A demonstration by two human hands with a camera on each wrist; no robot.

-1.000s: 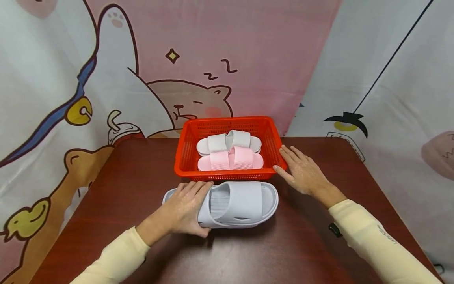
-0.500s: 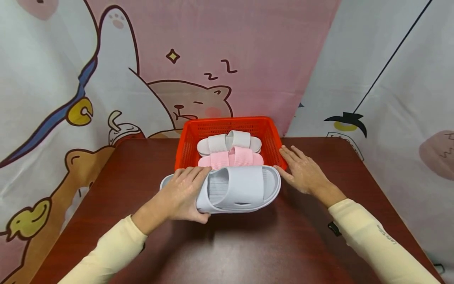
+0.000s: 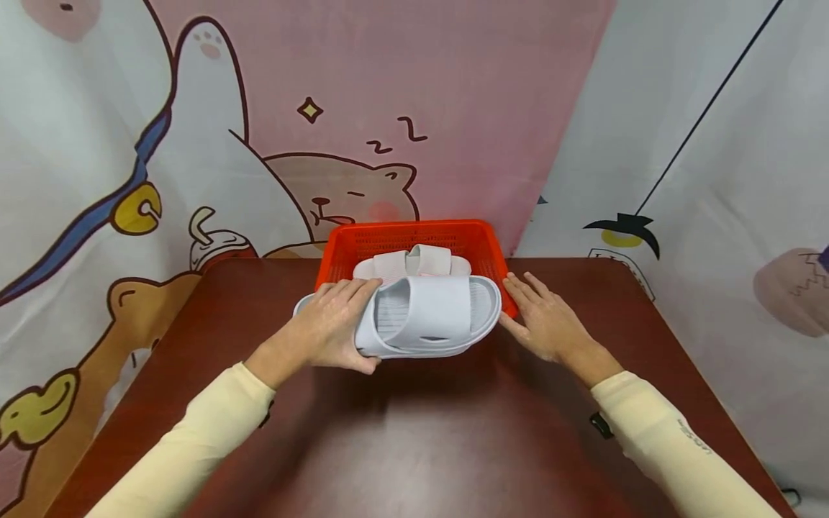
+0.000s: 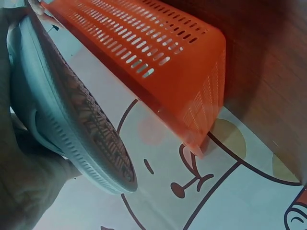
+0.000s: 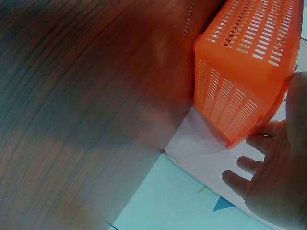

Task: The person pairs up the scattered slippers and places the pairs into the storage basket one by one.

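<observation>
My left hand [image 3: 332, 324] grips a pale grey-blue slide sandal [image 3: 434, 313] around its left part, with the sandal lifted above the table. Its patterned sole shows in the left wrist view, beside the basket wall. A red plastic basket [image 3: 494, 248] stands behind it, its front partly hidden by the sandal. Inside lie white slippers [image 3: 432, 259]; only a sliver of pink shows in front of them. My right hand [image 3: 547, 320] rests against the basket's right front corner with straight fingers. In the right wrist view, those fingers [image 5: 261, 143] lie along the basket's rim.
The dark reddish-brown table [image 3: 414, 446] reaches to a cartoon-printed cloth [image 3: 492, 108] hanging behind the basket and along both sides. A small black object [image 3: 601, 424] shows beside the right sleeve.
My left hand has raised the grey-blue sandal off the table and moved it forward to the basket's front edge, covering the pink slippers. My right hand stays at the basket's corner.
</observation>
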